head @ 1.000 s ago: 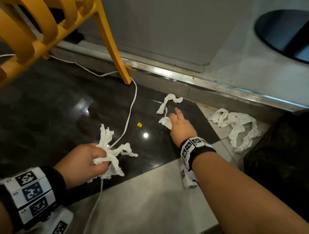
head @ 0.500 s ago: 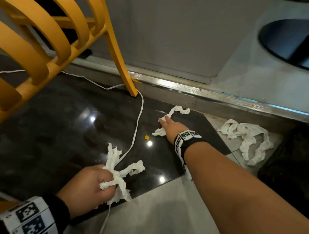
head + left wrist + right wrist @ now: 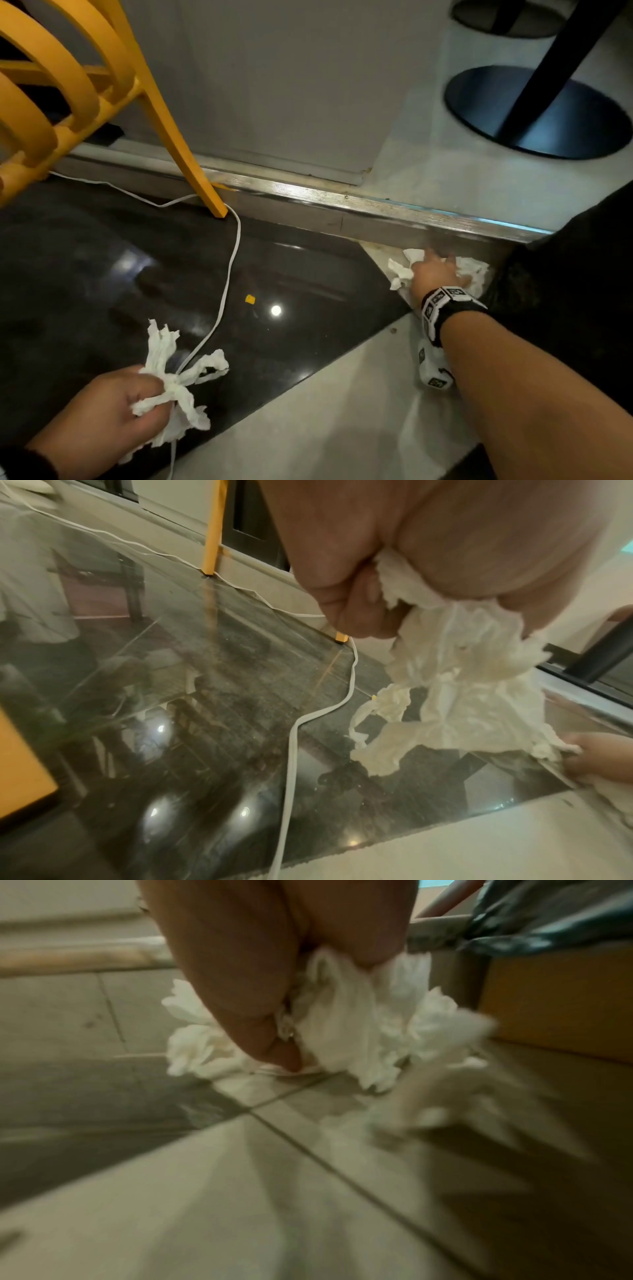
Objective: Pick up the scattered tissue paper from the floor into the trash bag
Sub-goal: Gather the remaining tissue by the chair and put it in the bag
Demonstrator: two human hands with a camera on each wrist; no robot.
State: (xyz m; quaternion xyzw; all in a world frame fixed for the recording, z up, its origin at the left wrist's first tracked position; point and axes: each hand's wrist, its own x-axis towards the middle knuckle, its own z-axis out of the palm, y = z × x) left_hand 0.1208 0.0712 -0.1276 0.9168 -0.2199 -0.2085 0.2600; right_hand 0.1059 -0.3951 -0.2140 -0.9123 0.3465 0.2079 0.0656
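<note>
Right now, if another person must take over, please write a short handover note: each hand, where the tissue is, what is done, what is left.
Left hand: grips a bunch of crumpled tissue above the dark floor, beside the white cable.
Right hand: fingers closing on the tissue pile on the light tiles by the metal step; it looks gathered but not lifted.
Trash bag: dark, just right of the right hand.
Done: one bunch collected, not yet bagged.
Left: lift the pile and put both bunches into the bag.
</note>
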